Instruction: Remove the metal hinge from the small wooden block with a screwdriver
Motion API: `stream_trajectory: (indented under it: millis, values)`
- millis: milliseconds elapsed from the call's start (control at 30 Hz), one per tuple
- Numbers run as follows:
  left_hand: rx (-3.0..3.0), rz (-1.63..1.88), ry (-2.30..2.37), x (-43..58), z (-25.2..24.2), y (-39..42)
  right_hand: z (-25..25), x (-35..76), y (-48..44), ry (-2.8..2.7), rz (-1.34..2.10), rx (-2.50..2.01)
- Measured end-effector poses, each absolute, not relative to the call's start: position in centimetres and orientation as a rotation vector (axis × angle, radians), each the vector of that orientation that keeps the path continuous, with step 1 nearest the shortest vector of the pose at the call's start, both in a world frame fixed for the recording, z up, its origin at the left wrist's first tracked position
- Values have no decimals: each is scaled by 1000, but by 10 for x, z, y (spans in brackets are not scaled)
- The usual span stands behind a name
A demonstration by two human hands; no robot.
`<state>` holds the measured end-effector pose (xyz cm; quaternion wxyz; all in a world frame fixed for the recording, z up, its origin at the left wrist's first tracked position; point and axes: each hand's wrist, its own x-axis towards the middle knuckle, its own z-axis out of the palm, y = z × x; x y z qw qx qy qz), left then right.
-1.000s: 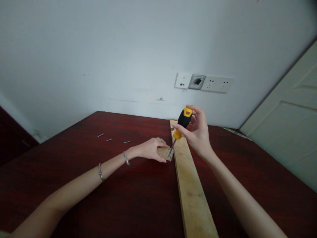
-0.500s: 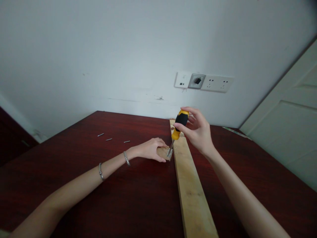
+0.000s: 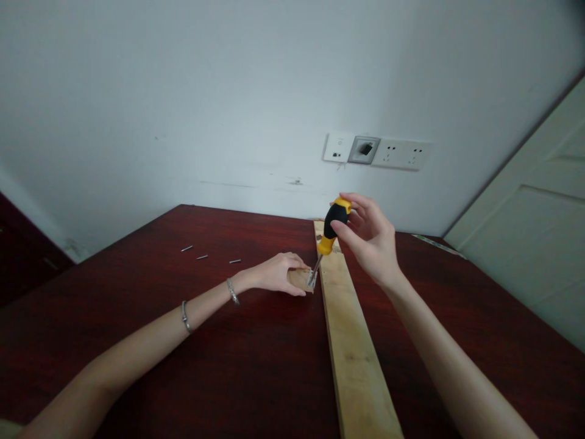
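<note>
My left hand [image 3: 278,274] grips a small wooden block [image 3: 299,279] between thumb and fingers, low over the dark red table. At the block's right end sits a small metal piece [image 3: 312,278], too small to make out clearly. My right hand [image 3: 372,241] holds a yellow and black screwdriver [image 3: 336,222] by its handle, thumb on the near side. The shaft slants down to the left, its tip at the metal piece. Just right of the block lies a long pale wooden plank [image 3: 351,341], running from the wall side toward me.
Three loose screws or nails, one of them a thin metal one [image 3: 202,257], lie on the table [image 3: 150,274] to the left. Behind the table, the wall carries sockets [image 3: 402,155] and a black plug. A white panelled door [image 3: 543,231] stands at right.
The screwdriver handle has shifted slightly right and tilted a little more. My right hand's fingers have moved round the handle. My left hand and the block stay almost where they were.
</note>
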<state>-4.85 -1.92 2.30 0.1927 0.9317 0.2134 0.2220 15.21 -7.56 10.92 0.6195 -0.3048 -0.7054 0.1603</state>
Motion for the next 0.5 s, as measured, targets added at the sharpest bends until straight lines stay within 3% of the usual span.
stream_trajectory:
  millis: [100, 300, 500]
  values:
    - [2616, 627, 610, -49, 24, -19, 110, 154, -78, -1633, 429, -685]
    - [2645, 610, 640, -50, 24, -17, 125, 156, -73, -1740, 164, -859]
    - [2615, 613, 662, -53, 30, -15, 159, 157, -70, -2069, 118, -929]
